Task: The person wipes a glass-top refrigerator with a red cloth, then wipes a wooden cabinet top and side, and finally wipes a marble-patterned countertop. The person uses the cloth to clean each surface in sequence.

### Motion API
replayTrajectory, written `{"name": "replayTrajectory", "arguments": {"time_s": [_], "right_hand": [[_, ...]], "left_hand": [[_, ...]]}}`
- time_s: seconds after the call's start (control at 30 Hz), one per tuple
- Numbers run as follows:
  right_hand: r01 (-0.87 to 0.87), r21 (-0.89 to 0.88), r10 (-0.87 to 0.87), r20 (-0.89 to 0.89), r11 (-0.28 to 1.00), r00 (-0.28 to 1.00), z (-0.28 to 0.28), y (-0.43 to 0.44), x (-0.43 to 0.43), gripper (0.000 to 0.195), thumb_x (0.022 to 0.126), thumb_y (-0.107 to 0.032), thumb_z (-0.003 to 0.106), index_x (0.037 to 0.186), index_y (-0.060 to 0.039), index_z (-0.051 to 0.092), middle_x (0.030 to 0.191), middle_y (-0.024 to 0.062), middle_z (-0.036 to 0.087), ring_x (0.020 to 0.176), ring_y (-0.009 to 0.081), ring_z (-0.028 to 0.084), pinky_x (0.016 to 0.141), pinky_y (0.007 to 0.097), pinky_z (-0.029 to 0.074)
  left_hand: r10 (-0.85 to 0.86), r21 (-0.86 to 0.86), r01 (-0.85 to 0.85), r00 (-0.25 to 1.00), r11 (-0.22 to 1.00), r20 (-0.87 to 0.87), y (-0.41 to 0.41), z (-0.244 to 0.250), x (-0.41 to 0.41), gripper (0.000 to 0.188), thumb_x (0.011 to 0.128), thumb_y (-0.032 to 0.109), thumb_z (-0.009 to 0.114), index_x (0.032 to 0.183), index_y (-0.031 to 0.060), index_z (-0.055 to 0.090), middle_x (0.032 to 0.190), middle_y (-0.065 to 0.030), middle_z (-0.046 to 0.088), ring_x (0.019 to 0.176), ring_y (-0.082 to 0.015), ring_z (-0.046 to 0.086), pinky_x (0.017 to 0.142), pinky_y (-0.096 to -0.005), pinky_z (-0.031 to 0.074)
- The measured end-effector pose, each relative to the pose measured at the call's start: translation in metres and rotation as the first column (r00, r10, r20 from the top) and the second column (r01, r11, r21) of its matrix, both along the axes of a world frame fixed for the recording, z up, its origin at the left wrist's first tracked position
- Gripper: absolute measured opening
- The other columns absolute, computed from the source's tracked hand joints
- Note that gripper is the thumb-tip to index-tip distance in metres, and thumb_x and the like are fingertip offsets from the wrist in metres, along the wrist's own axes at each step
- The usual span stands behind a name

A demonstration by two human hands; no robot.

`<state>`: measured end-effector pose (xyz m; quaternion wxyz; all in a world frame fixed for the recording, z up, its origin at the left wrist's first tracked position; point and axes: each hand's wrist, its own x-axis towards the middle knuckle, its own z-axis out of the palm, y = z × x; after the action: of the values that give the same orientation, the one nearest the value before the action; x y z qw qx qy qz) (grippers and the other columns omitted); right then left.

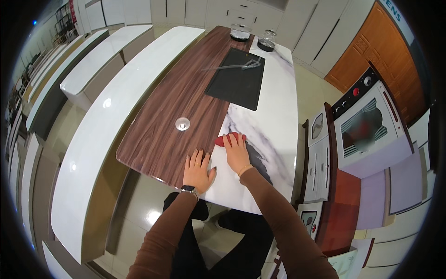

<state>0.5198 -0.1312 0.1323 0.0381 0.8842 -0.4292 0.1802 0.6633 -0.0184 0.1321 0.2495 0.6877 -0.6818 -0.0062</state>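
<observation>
My right hand [237, 153] presses a folded red cloth [220, 141] onto the white, grey-veined marble-look half of a long tabletop [278, 94]. The fingertips curl over the cloth and hide part of it. My left hand [195, 174] rests palm down near the front edge, fingers apart and holding nothing. It lies where the dark wood-grain half [156, 132] meets the white half. A watch [188, 188] is on the left wrist. Farther along the tabletop is a black rectangular board or cover [233, 85] with a clear long-handled utensil [251, 64] across it.
Two clear glass vessels with dark bases, one lidded [240, 33] and one smaller [266, 44], stand at the far end. A long white counter [115, 101] runs along the left. To the right stand a toy-like kitchen unit [366, 129] and an orange-brown door panel [383, 52].
</observation>
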Motion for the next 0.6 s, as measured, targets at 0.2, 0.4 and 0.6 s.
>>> {"name": "replayTrajectory", "arguments": {"time_s": [0.2,0.4,0.6], "right_hand": [[0.101,-0.04,-0.099,0.049,0.994,0.994,-0.01,-0.071,0.022,0.042,0.083,-0.01,0.047,0.125,-0.0075,0.049,0.12,0.0162,0.048,0.118,0.0448,0.04,0.1,0.0535,0.033],[0.326,-0.133,-0.344,-0.158,0.936,0.925,-0.008,-0.126,-0.006,0.041,0.086,-0.014,0.045,0.127,-0.0115,0.045,0.124,0.0129,0.048,0.112,0.0367,0.046,0.095,0.048,0.038],[0.63,-0.201,-0.658,-0.134,0.75,0.741,-0.023,-0.131,-0.146,0.041,0.087,-0.018,0.044,0.129,-0.0173,0.047,0.129,0.0124,0.046,0.104,0.0354,0.051,0.087,0.0469,0.043]], "left_hand": [[-0.022,0.039,0.023,1.0,0.999,-0.006,0.0,0.004,0.0,0.053,0.082,0.032,0.054,0.126,0.0034,0.048,0.134,-0.0187,0.042,0.129,-0.0349,0.033,0.107,-0.0509,0.022],[-0.012,0.051,0.011,1.0,0.999,0.018,0.003,0.002,0.004,0.054,0.082,0.032,0.056,0.127,0.0045,0.047,0.134,-0.0181,0.042,0.129,-0.0341,0.033,0.107,-0.051,0.023],[-0.025,0.019,0.024,0.999,1.0,0.027,0.0,0.003,0.001,0.053,0.083,0.032,0.056,0.127,0.004,0.047,0.133,-0.0187,0.043,0.128,-0.0342,0.034,0.106,-0.051,0.024]]}}
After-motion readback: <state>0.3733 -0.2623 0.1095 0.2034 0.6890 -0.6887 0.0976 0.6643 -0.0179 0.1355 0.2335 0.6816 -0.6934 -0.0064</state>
